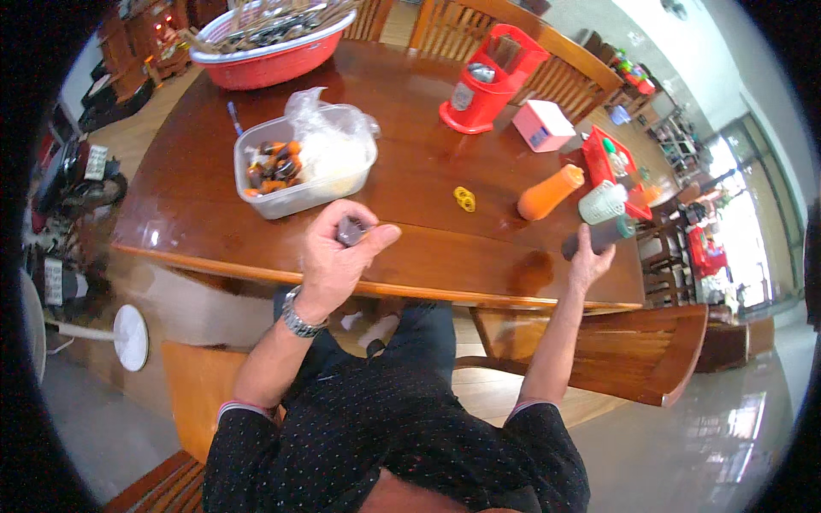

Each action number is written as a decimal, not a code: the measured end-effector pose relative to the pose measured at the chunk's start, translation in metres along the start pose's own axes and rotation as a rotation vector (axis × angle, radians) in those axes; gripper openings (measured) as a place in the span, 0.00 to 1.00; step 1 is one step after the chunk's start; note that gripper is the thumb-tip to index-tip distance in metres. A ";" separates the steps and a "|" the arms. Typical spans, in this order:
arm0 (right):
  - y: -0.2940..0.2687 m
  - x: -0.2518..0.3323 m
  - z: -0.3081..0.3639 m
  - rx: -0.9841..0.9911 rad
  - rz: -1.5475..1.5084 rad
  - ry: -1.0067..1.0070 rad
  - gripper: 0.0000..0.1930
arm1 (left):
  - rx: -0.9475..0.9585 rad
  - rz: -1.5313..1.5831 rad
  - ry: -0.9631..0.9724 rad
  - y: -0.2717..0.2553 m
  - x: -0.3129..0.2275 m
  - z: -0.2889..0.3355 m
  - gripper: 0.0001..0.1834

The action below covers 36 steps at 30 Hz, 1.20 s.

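Two hands are occupied at the desk's [445,265] near edge: a small dark cap [350,231] is pinched in the left hand [338,256], while a dark squeeze bottle [599,237], judged light and slippery, is clasped at mid-body by the right hand [590,261].

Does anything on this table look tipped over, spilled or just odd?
Yes: an orange squeeze bottle lies on its side on the wooden table near the right hand, which holds a dark bottle, also tilted. A glossy patch at the table edge could be wet; I cannot tell.
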State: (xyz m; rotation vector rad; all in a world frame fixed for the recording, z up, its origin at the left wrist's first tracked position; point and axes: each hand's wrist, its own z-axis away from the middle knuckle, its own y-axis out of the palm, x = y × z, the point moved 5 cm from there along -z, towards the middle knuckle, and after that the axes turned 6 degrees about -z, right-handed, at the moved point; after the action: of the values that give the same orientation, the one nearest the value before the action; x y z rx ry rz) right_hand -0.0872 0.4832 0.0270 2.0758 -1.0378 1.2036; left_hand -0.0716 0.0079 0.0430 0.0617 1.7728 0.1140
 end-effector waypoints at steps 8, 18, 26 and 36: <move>-0.015 -0.065 -0.021 -0.013 0.072 0.051 0.38 | 0.008 0.074 0.024 0.010 -0.004 0.001 0.12; 0.049 0.065 0.090 0.396 -0.052 -0.115 0.15 | 0.083 0.131 -0.048 0.020 0.000 0.002 0.13; 0.140 0.224 0.189 1.177 0.012 -0.510 0.22 | 0.029 -0.048 0.086 0.016 0.009 0.008 0.11; 0.173 0.229 0.199 1.157 -0.030 -0.512 0.03 | -0.026 0.092 0.188 0.010 -0.009 0.017 0.22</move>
State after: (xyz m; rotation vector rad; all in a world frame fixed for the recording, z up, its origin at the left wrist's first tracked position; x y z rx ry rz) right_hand -0.0616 0.1558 0.1456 3.3926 -0.4688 1.4752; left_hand -0.0535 0.0171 0.0496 0.1173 1.9561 0.2156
